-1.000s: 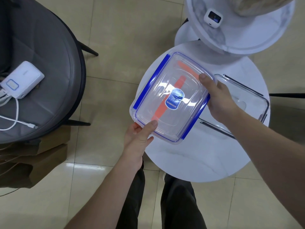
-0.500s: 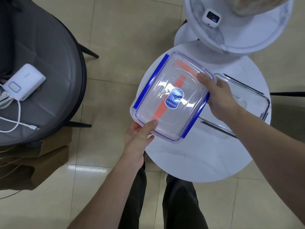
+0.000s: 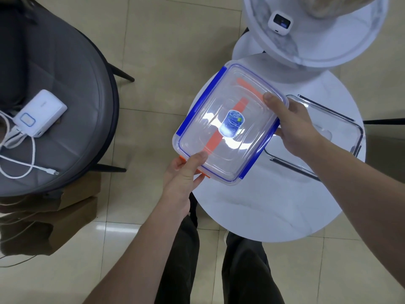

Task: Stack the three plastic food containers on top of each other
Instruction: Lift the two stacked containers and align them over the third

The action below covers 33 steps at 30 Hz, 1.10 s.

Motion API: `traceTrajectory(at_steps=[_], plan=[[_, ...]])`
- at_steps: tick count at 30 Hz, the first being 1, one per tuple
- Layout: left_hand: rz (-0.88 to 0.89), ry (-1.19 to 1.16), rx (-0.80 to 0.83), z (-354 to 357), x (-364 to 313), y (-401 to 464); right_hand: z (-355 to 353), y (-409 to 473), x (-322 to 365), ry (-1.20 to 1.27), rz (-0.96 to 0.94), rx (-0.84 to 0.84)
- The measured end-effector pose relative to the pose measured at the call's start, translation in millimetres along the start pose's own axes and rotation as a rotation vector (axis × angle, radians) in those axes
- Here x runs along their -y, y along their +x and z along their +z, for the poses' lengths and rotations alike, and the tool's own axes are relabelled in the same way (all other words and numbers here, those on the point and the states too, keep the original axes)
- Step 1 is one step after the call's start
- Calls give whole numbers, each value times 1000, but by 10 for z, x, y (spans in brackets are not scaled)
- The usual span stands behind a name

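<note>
A clear plastic container with blue side clips and a blue sticker (image 3: 228,126) is held above the left part of a round white table (image 3: 274,211). My left hand (image 3: 184,174) grips its near corner, thumb on the lid. My right hand (image 3: 293,126) grips its right corner. Orange clips of a second container (image 3: 243,102) show through the clear lid, directly under the blue one; an orange tab sticks out by my left thumb. A third clear container with dark clips (image 3: 324,137) lies on the table to the right, partly hidden by my right hand.
A higher round white table (image 3: 317,53) at the top right carries a small white device (image 3: 280,22). A grey round chair (image 3: 65,102) on the left holds a white power bank (image 3: 39,116) and cable. Brown paper bags (image 3: 43,220) lie below it. My legs stand by the table's near edge.
The blue-clipped container has barely shifted, staying held in both hands. An orange tab beneath it now shows at my left thumb.
</note>
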State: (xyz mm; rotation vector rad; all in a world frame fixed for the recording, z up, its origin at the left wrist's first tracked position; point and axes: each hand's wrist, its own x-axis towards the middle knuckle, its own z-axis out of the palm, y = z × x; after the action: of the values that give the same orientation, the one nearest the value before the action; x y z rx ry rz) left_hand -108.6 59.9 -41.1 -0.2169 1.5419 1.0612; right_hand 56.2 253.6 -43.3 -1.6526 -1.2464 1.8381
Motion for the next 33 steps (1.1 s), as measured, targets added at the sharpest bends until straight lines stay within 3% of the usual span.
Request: traceTrajectory(at_steps=[22, 33], plan=[[107, -10, 6, 11, -332, -465, 137, -253, 429, 10, -81, -46], [141, 21, 71, 643, -420, -749, -641, -443, 827, -36, -159, -53]])
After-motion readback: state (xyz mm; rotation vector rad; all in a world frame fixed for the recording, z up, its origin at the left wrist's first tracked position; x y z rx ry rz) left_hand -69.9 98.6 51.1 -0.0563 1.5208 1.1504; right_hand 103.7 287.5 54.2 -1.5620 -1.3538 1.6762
